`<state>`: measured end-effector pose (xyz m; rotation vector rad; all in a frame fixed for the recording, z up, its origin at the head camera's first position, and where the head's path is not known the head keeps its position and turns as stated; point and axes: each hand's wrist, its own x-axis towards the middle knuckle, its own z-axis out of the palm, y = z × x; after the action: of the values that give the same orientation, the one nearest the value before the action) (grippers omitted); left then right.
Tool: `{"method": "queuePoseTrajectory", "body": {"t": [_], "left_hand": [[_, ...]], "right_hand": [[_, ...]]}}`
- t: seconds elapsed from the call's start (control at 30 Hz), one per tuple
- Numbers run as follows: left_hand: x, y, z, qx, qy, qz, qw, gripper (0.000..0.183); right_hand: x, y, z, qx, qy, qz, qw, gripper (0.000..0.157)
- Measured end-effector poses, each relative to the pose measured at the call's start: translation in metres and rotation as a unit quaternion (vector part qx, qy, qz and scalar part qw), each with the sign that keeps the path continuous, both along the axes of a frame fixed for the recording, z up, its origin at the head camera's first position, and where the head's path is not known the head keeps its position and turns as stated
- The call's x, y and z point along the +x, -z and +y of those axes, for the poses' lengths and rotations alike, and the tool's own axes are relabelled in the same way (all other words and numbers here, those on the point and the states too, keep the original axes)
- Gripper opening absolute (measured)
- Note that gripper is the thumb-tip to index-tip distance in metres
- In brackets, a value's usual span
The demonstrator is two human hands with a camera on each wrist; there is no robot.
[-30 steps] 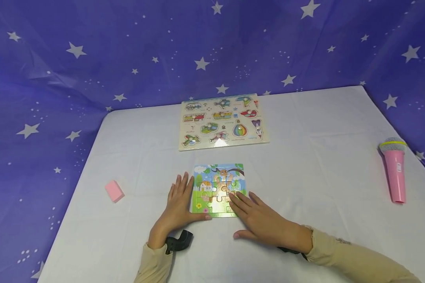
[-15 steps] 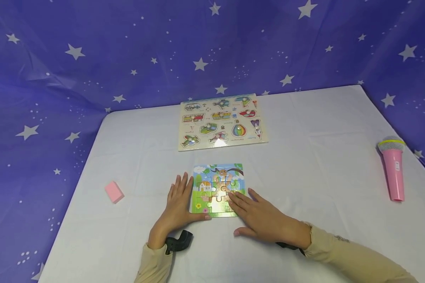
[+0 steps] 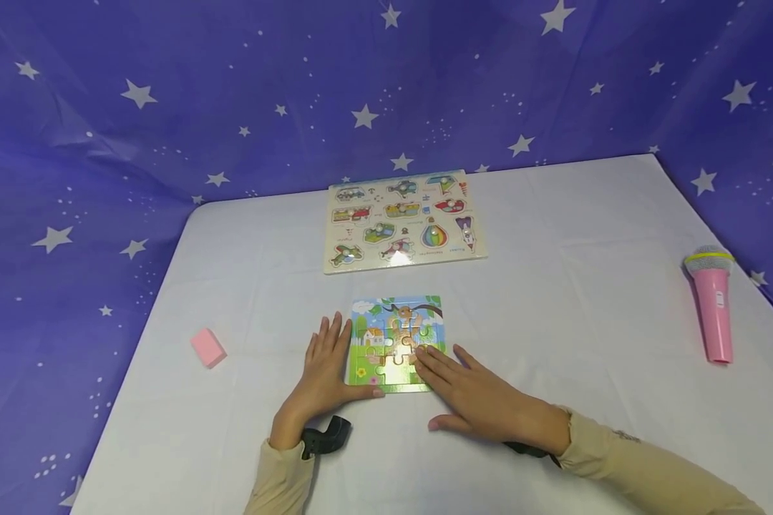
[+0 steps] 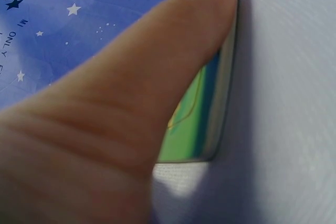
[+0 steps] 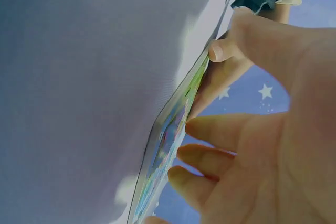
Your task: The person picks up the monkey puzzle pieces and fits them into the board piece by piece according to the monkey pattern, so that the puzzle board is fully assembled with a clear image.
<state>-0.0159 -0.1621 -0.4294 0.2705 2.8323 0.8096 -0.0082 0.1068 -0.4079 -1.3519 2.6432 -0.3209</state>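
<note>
A small square jigsaw puzzle (image 3: 399, 336) with a house, a tree branch and flowers lies flat on the white table, its pieces fitted in a frame. Along its left edge and lower left corner rests my left hand (image 3: 322, 372), fingers straight and thumb across the near edge. In the left wrist view that thumb (image 4: 173, 40) lies over the puzzle's edge (image 4: 184, 135). My right hand (image 3: 477, 393) touches the puzzle's lower right part with its straight fingertips, covering some pieces there. The right wrist view shows those fingertips at the surface of the puzzle (image 5: 173, 124).
A wooden knob puzzle board (image 3: 406, 223) with vehicle shapes lies behind the jigsaw. To the left sits a pink block (image 3: 208, 348). A pink toy microphone (image 3: 713, 307) lies near the right edge of the white tablecloth (image 3: 554, 300). A purple starry cloth (image 3: 309, 86) hangs around the table.
Almost nothing differs. Both hands keep their places on the jigsaw, and the head view has shifted very slightly.
</note>
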Motion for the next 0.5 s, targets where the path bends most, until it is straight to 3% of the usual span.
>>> {"method": "queuePoseTrajectory", "body": {"t": [0.5], "left_hand": [[-0.0005, 0.0007, 0.0, -0.004, 0.005, 0.008, 0.9999, 0.12]], "right_hand": [[0.0066, -0.0044, 0.0028, 0.011, -0.007, -0.019, 1.0, 0.074]]}}
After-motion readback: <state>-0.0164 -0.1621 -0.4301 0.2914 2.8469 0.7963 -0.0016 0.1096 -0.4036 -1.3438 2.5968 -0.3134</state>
